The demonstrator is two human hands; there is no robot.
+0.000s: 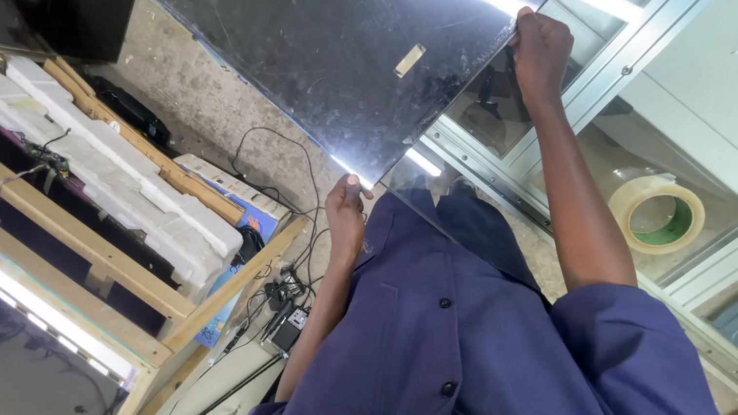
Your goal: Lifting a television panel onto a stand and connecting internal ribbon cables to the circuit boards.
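Observation:
A large dark glossy panel [300,19] fills the top of the head view and reflects bright ceiling lights. A small strip of pale tape is stuck on its face. My left hand [345,219] grips the panel's lower corner. My right hand [540,52] is raised on an outstretched arm and holds the panel's right edge near the top. My blue buttoned shirt [462,370] fills the bottom right.
A roll of clear tape [659,212] lies on a glass surface with an aluminium frame [608,68] at right. At left stands a wooden rack [130,283] with white foam pieces [99,165] and a lit light strip [11,289]. Cables and a power adapter [286,323] lie on the floor.

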